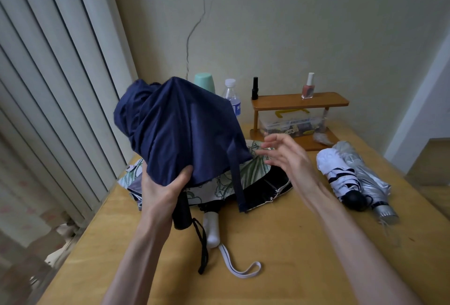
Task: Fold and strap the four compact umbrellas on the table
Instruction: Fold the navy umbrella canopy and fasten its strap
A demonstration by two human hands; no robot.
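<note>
Left hand (pixel 163 190) grips the navy umbrella (pixel 180 129) at centre frame — tip up, handle down over the desk (pixel 280 243). Its strap (pixel 237 178) dangles just frame-left of the right hand (pixel 285 156), fingers loose and empty — the nearer hand for catching it.

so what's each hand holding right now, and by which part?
Left hand grips the navy umbrella round its gathered canopy, just above the black handle. Right hand holds nothing; it is spread open beside the canopy's edge.
</note>
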